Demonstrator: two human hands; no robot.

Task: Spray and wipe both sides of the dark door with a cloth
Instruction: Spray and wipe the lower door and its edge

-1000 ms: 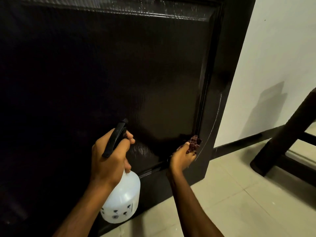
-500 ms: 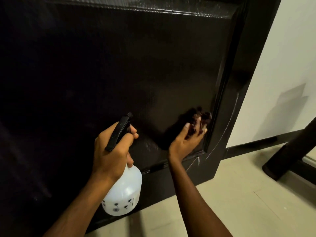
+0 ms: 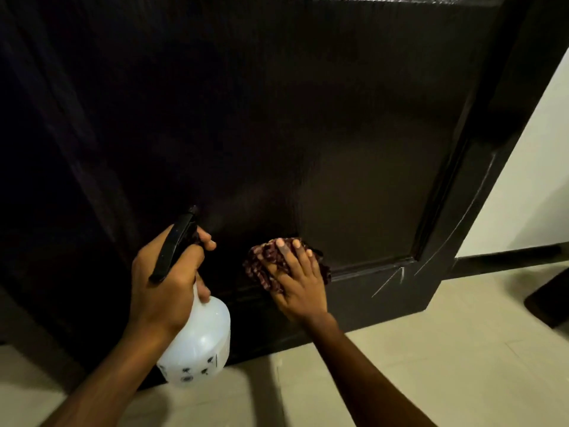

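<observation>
We are holding a bottle (image 3: 200, 340) in our left hand (image 3: 166, 278), nearest to us, the fingers curling tight round its neck just under the black sprayer (image 3: 174, 241). Its white body is hanging below the fist, over the floor (image 3: 431, 349) close to the door's bottom edge, and the nozzle is pointing up at the door (image 3: 308, 118).

Just to the right, our right hand (image 3: 298, 282) is lying flat, fingers straight and a little spread, gripping nothing and pressing the cloth (image 3: 264, 263) against the door. The cloth, dark red and patterned, is bunching out from under the palm on both sides. It is sitting low on the door, over the bottom moulding of the sunken panel and well left of the panel's lower right corner.

Pale scratches (image 3: 391, 280) are showing near the door's lower right corner. Beyond the door's right edge a pale wall (image 3: 529, 180) is running down to a dark skirting (image 3: 508, 254), and something dark (image 3: 548, 300) is standing on the floor at the far right; we cannot tell what it is
</observation>
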